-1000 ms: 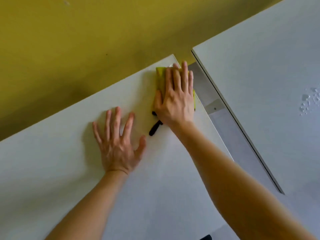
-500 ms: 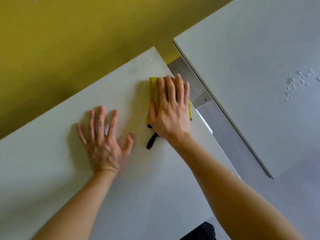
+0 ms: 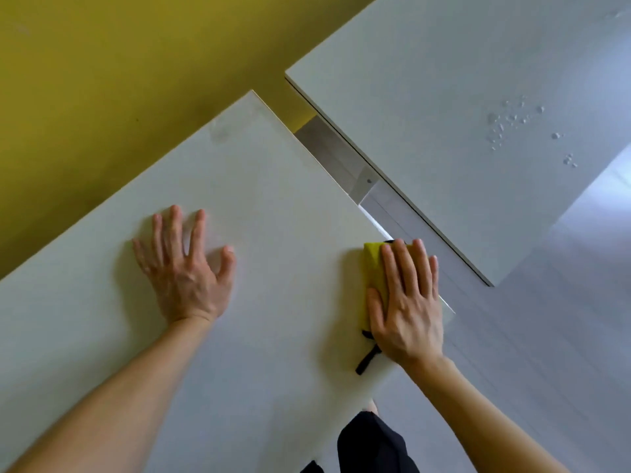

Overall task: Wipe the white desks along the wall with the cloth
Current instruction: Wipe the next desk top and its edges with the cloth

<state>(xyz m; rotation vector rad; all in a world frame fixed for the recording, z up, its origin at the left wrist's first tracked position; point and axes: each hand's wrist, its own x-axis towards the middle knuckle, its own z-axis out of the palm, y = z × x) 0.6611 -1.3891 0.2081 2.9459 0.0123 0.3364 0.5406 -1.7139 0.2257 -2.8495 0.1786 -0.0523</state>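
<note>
A yellow cloth (image 3: 374, 264) with a black loop (image 3: 366, 361) lies on the near white desk (image 3: 273, 206), close to its right edge. My right hand (image 3: 406, 302) presses flat on the cloth with straight fingers and covers most of it. Further left on the same desk, my left hand (image 3: 184, 264) rests flat with its fingers spread. A second white desk (image 3: 426, 90) stands to the right, across a narrow gap, with water drops (image 3: 512, 124) on its top.
A yellow wall (image 3: 119, 80) runs behind both desks. In the gap between them a grey metal rail (image 3: 345, 158) shows. Grey floor (image 3: 563, 302) lies to the right. Dark clothing (image 3: 372, 442) appears at the bottom edge.
My right hand has slid the cloth from the desk's far corner back along the right edge towards me. My left hand has stayed flat on the desk.
</note>
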